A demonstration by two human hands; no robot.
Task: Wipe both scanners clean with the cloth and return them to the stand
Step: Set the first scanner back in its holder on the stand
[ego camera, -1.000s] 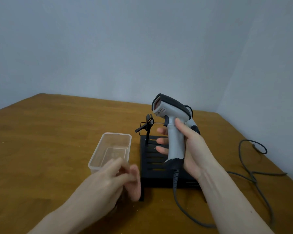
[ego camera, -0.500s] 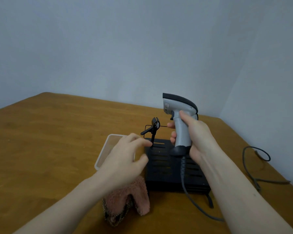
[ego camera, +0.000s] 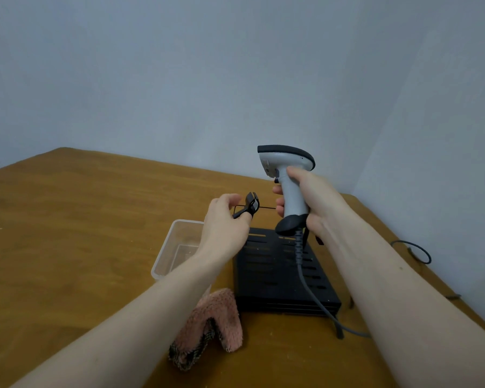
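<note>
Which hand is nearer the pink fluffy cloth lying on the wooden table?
Left. The left hand is up at the stand's black clip, beyond the pink fluffy cloth; the right hand holds the grey scanner farther right.

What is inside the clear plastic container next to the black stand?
The clear container looks empty: only its bare bottom shows through the walls. The left hand and forearm cover its right and near-right part, so that corner cannot be checked. The pink cloth lies outside, on the table.
</note>
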